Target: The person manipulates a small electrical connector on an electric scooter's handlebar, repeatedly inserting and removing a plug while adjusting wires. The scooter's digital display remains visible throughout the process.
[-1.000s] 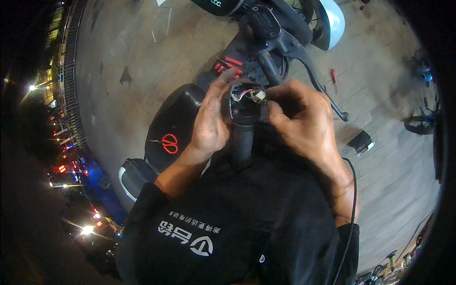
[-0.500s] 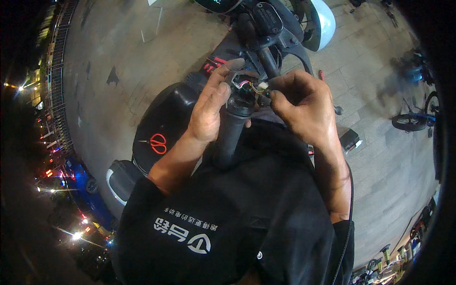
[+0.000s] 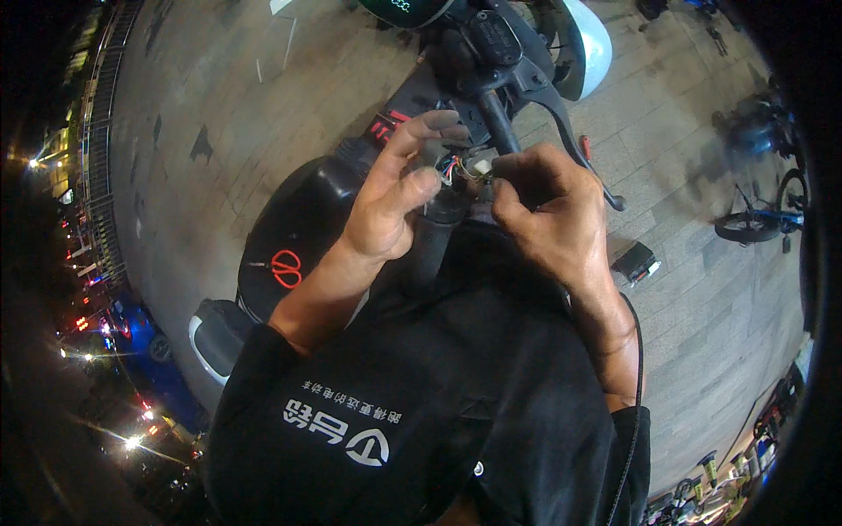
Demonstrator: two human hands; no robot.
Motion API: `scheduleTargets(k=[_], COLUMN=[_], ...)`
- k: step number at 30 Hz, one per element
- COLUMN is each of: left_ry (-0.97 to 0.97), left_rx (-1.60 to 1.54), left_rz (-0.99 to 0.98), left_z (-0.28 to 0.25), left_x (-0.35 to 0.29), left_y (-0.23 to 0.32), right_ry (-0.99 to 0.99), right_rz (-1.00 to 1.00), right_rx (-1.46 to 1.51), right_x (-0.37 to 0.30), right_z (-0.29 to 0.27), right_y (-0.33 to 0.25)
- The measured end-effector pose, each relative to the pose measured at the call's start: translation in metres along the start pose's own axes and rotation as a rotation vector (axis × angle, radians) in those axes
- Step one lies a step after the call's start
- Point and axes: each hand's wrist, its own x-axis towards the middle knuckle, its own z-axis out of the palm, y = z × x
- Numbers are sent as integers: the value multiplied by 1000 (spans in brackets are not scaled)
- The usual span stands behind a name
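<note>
Between the hands, the open switch housing (image 3: 445,209) is showing less of its inside than a second ago, with the left thumb now covering more of its rim. Its coloured wires (image 3: 450,167) are fanning out loose, so the wiring is probably being worked strand by strand. The left hand (image 3: 379,215) is cupping the housing with thumb and fingers apart; whether it is gripping, I cannot tell. The right hand (image 3: 557,215) is narrowing thumb and forefinger on the wire ends, just beside a white connector (image 3: 481,166).

Just below the hands, the rubber grip (image 3: 431,245) is running toward the black garment (image 3: 526,394), limiting room on that side. Just above, the handlebar (image 3: 500,121) is rising between them, and the brake lever (image 3: 561,114) is curving around the right hand's outer side. Left of the left hand, red-handled scissors (image 3: 286,269) are lying on a black seat (image 3: 307,215). Farther right, paving (image 3: 702,342) is stretching past a black box (image 3: 636,263), leaving the right elbow more room.
</note>
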Motion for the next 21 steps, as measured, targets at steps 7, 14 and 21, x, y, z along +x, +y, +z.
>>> scheduleTargets(k=[7,14,21], left_ry=[-165,-110,-56], left_rx=[903,1157,1136], left_rz=[375,503,488], left_z=[2,18,21], left_x=[-1,2,3], left_y=[16,21,22], right_ry=[-74,-143,-189], right_rz=[162,218,260], right_rx=[129,262,320], right_x=[-3,2,5], right_z=[-6,-7,-7], right_y=[5,0,8])
